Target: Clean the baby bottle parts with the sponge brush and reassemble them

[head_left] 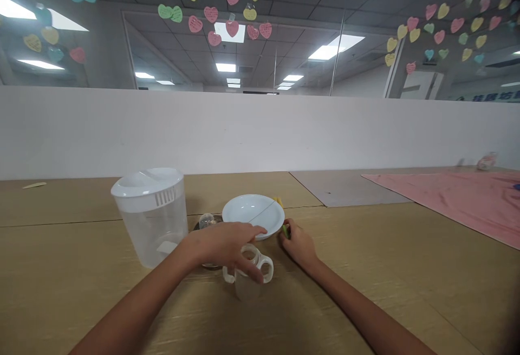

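Observation:
My left hand (227, 240) reaches over a clear two-handled cup (248, 284), its fingers stretched toward a white bowl (249, 208). The thumb is apart from the fingers and passes in front of the cup's rim; I cannot tell if it touches. The fingertips overlap the bowl's near edge. At the bowl's right side my right hand (299, 244) is closed around a small green object (286, 231), mostly hidden by the fingers. A thin line crosses the inside of the bowl. Behind my left hand a metal dish (218, 218) with a clear round-topped item (206, 220) is partly covered.
A clear lidded plastic bucket (156, 230) stands on the left of the brown tabletop (365, 268). Something yellow (278, 201) shows behind the bowl. A grey mat (345, 188) and a pink cloth (455, 198) lie to the right. A white wall (260, 133) borders the back.

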Tool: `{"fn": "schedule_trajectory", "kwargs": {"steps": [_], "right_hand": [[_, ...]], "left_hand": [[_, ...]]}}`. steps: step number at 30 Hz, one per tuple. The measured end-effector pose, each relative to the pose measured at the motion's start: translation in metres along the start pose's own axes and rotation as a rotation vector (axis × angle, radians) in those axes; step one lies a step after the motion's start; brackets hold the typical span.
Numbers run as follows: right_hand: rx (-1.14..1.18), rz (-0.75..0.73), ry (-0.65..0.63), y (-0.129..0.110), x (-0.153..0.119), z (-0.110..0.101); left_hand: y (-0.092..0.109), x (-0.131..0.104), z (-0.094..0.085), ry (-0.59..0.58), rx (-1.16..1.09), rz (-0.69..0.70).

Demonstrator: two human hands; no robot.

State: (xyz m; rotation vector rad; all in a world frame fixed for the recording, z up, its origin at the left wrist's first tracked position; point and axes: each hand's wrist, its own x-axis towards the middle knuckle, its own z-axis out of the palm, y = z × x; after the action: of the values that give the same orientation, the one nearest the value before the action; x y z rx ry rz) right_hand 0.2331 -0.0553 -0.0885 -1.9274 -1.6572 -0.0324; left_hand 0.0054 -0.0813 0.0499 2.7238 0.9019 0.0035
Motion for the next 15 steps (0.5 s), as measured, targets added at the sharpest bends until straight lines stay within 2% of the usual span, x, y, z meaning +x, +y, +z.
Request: {"fn": "schedule_trajectory", "kwargs": {"steps": [4, 7, 9, 11, 15], "right_hand": [[0.009, -0.025, -0.018, -0.003, -0.001, -0.001], [0.009, -0.029, -0.016, -0.003, -0.001, 0.0], [0.022, -0.041, 0.023, -0.001, -0.001, 0.001], [0.086, -0.045, 0.114, 0.001, 0.0, 0.001], [0.33, -0.056, 0.345, -0.004, -0.003, -0.003]], "left_hand": [[-0.011, 0.009, -0.004, 0.208, 0.027, -0.048], [-0.025, 0.02, 0.001, 0.323, 0.221, -0.166], [-0.038, 0.027, 0.007, 0.267, 0.376, -0.304], [-0.053, 0.031, 0.014, 0.155, 0.44, -0.41], [-0.076, 0.038, 0.023, 0.057, 0.429, -0.476]]}}
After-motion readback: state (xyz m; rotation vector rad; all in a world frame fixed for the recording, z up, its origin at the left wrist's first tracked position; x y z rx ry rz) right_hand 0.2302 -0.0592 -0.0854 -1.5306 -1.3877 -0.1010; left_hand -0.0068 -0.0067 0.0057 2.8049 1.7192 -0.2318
